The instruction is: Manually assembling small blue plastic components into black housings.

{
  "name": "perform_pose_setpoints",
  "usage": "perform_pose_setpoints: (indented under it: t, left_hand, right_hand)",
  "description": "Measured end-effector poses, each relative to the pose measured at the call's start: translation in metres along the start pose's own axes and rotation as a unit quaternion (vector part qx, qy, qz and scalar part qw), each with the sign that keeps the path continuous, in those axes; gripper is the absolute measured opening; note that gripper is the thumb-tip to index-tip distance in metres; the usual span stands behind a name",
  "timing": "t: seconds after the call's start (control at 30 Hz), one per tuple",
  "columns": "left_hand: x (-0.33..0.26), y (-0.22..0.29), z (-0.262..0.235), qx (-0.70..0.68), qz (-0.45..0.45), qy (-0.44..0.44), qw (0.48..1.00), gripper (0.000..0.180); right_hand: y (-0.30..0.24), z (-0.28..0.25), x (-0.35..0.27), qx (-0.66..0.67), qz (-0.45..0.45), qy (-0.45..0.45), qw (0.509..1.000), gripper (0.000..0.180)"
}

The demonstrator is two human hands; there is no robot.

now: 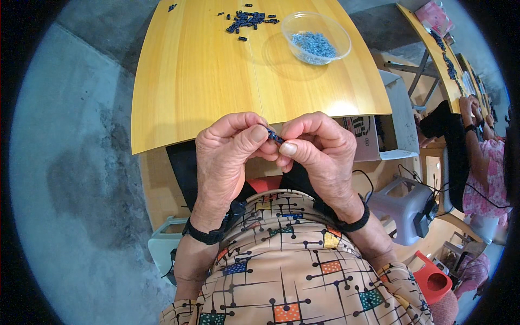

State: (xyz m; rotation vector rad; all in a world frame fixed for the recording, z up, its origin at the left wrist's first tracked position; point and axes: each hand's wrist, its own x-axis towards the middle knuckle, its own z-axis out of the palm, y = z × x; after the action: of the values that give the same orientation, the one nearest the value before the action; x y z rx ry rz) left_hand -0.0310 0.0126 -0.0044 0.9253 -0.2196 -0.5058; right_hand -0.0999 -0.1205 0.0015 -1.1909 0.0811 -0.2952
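Note:
Between my two hands is a small dark blue-black part (pixel 275 136), pinched from both sides at the table's near edge. My left hand (pixel 230 149) grips its left end between thumb and forefinger. The thumb and fingers of my right hand (pixel 322 151) close on its right end. The fingertips hide much of the part, so its exact kind does not show. On the table lies a loose pile of small black pieces (pixel 249 21) that look similar. Right of the pile stands a clear plastic bowl (pixel 342 53) holding many tiny bluish, shiny pieces (pixel 314 44).
The yellow wooden table (pixel 200 76) spreads out ahead of me. An open cardboard box (pixel 398 116) sits beneath its right side. A grey plastic jug (pixel 392 208), cables and a red stool (pixel 433 279) are at my right. Farther right, a person in pink (pixel 487 168) works at another table.

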Motion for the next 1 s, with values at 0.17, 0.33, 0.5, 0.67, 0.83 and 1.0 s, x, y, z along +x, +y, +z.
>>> perform_pose_setpoints:
  t: [0.17, 0.33, 0.5, 0.67, 0.83, 1.0]
  left_hand:
    - [-0.004, 0.001, 0.003, 0.007, 0.018, -0.021, 1.000, 0.015]
    - [-0.010, 0.003, 0.008, 0.055, 0.072, -0.040, 0.995, 0.014]
    - [-0.013, 0.005, 0.010, 0.094, 0.069, -0.057, 0.992, 0.015]
    - [-0.017, 0.003, 0.015, 0.064, 0.068, -0.064, 0.994, 0.015]
    - [-0.016, -0.001, 0.016, 0.046, 0.080, -0.071, 0.993, 0.017]
    - [-0.013, -0.003, 0.013, 0.034, 0.076, -0.096, 0.992, 0.018]
  right_hand:
    - [0.001, 0.001, -0.004, 0.004, -0.050, -0.007, 0.999, 0.010]
    - [0.000, 0.001, -0.009, 0.026, -0.095, -0.023, 0.995, 0.010]
    - [-0.003, 0.003, -0.016, 0.031, -0.103, -0.012, 0.994, 0.010]
    - [-0.006, 0.003, -0.019, 0.039, -0.110, -0.012, 0.993, 0.010]
    - [-0.006, 0.001, -0.021, 0.033, -0.108, -0.009, 0.994, 0.012]
    - [-0.005, -0.001, -0.021, 0.025, -0.111, -0.016, 0.993, 0.014]
